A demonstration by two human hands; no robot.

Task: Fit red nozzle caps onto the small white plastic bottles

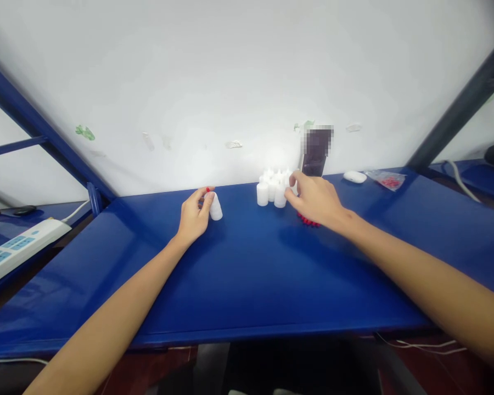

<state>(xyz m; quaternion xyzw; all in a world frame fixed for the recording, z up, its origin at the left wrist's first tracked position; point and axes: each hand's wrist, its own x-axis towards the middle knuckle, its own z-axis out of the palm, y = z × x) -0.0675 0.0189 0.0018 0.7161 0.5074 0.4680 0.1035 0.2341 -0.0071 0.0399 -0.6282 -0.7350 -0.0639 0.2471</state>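
My left hand [195,215] pinches a small white bottle [216,209] near its top, left of the table's middle. The bottle leans slightly, and a red cap [208,190] shows at my fingertips. My right hand [316,198] is at the right edge of a cluster of white bottles [271,190], several standing upright with pointed tips. Its thumb and index finger curl round a white bottle there, which the hand partly hides. Below this palm lies a group of small red caps [308,221], partly covered by the hand.
A phone-like dark screen [314,159] leans on the wall behind the bottles. To the right lie a white rounded case [354,176] and a clear bag [387,180] with red pieces. A power strip [22,247] is at the left, beyond the blue tabletop [247,274].
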